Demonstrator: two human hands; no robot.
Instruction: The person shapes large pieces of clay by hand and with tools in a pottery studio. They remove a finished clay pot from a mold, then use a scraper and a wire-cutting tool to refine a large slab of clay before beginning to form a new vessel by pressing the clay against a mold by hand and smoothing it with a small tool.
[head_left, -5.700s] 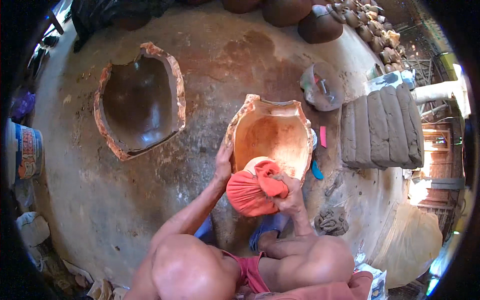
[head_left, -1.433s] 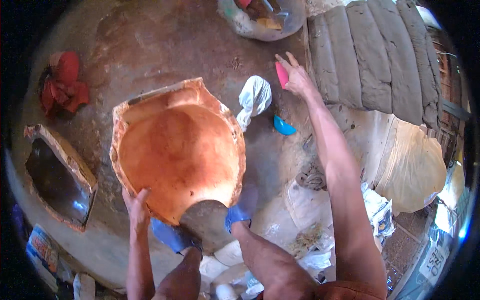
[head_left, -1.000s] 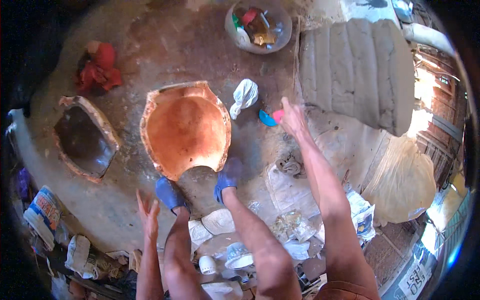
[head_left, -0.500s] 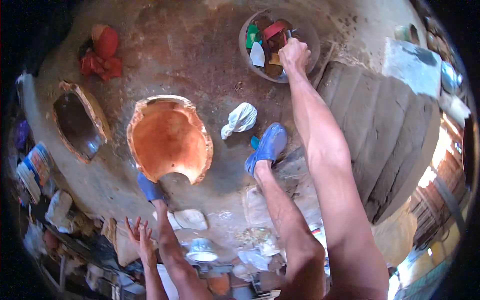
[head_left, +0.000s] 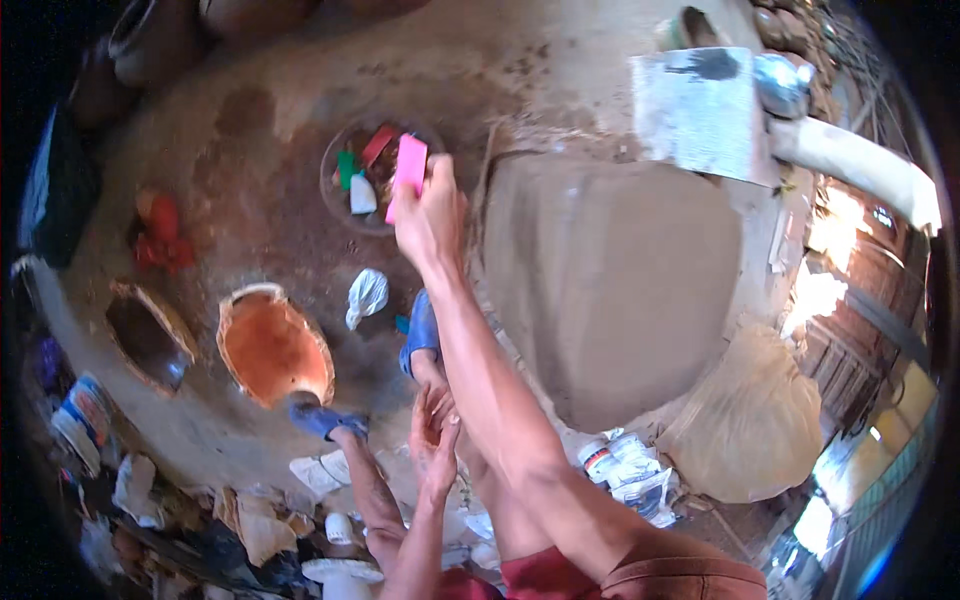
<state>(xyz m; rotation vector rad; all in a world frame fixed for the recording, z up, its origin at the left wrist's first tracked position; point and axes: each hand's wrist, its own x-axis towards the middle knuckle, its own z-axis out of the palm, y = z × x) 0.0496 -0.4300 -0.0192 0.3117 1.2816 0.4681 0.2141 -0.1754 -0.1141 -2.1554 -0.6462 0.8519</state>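
My right hand (head_left: 432, 215) is closed on a flat pink rectangular piece (head_left: 411, 162), held up beside and partly over a round basin (head_left: 328, 196). In the basin lie a red piece (head_left: 379, 146), a green piece (head_left: 346, 170) and a white piece (head_left: 362, 196). My left hand (head_left: 434, 437) hangs low by my right shin, its palm up and slightly cupped, fingers apart and nothing in it. To the right of my right arm lies a broad grey mass of what looks like wet clay (head_left: 620, 290).
An orange earthenware vessel (head_left: 275, 345) with a jagged rim stands by my left foot, and a dark-mouthed one (head_left: 150, 335) lies further left. A white cloth bundle (head_left: 367, 296) lies on the floor. Red cloth (head_left: 160, 240), a pale board (head_left: 695, 110) and a large sack (head_left: 745, 420) lie around.
My right hand has come up out of the basin with the pink piece. My left hand has moved right, toward my right leg. The view has turned toward the grey mass.
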